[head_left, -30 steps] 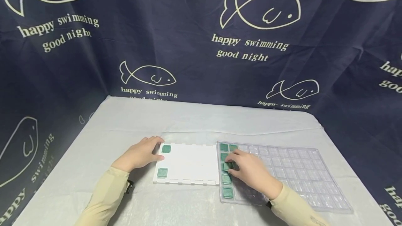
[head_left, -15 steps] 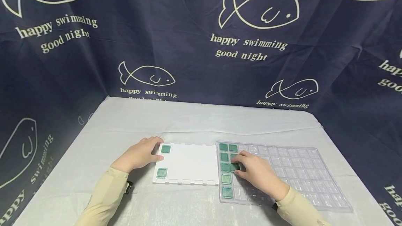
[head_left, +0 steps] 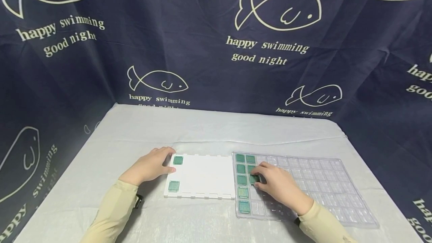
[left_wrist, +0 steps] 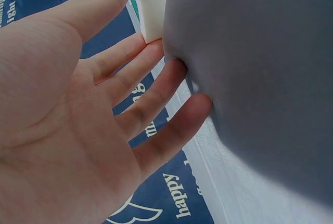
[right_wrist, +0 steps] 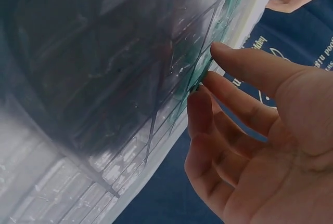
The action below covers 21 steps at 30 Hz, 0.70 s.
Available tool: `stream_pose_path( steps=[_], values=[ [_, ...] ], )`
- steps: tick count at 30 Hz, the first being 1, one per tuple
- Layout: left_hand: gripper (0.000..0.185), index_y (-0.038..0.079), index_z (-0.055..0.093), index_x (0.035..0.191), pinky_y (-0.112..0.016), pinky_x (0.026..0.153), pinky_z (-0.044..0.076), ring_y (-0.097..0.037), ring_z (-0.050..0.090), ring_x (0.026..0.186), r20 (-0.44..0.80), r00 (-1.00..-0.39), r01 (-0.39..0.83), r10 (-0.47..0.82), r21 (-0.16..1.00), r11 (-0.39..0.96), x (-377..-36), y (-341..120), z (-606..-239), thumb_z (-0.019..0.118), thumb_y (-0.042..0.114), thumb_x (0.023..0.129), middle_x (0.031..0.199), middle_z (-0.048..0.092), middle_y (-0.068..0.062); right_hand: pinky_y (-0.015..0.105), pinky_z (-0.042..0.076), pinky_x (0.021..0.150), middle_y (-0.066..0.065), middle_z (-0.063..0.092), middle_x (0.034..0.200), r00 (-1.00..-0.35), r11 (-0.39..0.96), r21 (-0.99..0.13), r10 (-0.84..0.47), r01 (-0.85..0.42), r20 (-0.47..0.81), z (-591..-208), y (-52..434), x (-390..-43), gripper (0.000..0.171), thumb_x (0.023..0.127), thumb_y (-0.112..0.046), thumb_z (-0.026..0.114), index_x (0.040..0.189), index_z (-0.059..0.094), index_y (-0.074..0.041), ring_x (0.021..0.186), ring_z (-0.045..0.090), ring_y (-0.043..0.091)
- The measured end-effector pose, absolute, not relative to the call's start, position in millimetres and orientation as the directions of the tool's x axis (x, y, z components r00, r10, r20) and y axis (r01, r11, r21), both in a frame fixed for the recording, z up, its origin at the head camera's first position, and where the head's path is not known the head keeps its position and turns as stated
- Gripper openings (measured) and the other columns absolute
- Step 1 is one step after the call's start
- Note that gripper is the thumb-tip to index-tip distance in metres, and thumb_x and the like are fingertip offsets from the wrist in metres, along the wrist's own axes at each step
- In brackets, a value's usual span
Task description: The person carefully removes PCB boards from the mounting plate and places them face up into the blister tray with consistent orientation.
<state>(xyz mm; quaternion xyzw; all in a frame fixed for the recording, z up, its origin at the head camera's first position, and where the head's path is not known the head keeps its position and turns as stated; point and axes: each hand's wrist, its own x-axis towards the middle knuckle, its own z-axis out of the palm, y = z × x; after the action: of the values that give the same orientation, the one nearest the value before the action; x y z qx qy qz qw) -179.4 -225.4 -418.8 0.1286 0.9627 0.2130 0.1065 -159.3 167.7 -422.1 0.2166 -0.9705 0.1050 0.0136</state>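
Observation:
My left hand [head_left: 150, 166] holds the left end of a white board [head_left: 206, 175] with notched edges, its thumb on the left edge and fingers at the back corner. Two small green circuit boards, one at the back [head_left: 178, 160] and one at the front [head_left: 173, 186], lie at that end. My right hand [head_left: 276, 185] pinches another green circuit board [head_left: 254, 179] between thumb and fingers at the second column of a clear plastic tray [head_left: 324, 194]. The right wrist view shows the right fingertips [right_wrist: 200, 99] right at the tray's cells, partly hiding that piece.
The tray stands against the white board's right end. Its left column holds several green circuit boards [head_left: 244, 207], and more sit at the back of the second column. A white cloth [head_left: 189, 126] covers the table, with a dark blue fish-print curtain [head_left: 209, 40] around it.
My right hand has moved from the tray's left column to the second column, with the pinched circuit board at its third row. The left hand stays on the white board.

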Motion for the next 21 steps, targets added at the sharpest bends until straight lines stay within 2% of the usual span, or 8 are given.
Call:
stream_pose_path(
  steps=[15, 21],
  values=[
    [0.058, 0.009, 0.054, 0.138, -0.060, 0.108, 0.045, -0.041, 0.052, 0.135, -0.156, -0.944, 0.197, 0.291, 0.442, 0.875, -179.3, -225.7, -420.3, 0.076, 0.034, 0.090, 0.145, 0.059, -0.013, 0.040, 0.058, 0.074, -0.005, 0.071, 0.104, -0.907, 0.884, -0.209, -0.417, -0.419, 0.053, -420.1, 166.9, -159.1, 0.030, 0.078, -0.022, 0.086, 0.105, 0.075, -0.020, 0.089, 0.070, 0.017],
    [0.059, 0.010, 0.054, 0.138, -0.060, 0.105, 0.046, -0.038, 0.054, 0.131, -0.150, -0.943, 0.205, 0.296, 0.437, 0.876, -179.5, -226.1, -418.4, 0.077, 0.035, 0.090, 0.143, 0.060, -0.012, 0.041, 0.059, 0.075, -0.006, 0.071, 0.105, -0.909, 0.885, -0.213, -0.413, -0.414, 0.050, -420.1, 166.3, -159.7, 0.030, 0.078, -0.022, 0.086, 0.106, 0.075, -0.020, 0.091, 0.070, 0.018]
  ],
)
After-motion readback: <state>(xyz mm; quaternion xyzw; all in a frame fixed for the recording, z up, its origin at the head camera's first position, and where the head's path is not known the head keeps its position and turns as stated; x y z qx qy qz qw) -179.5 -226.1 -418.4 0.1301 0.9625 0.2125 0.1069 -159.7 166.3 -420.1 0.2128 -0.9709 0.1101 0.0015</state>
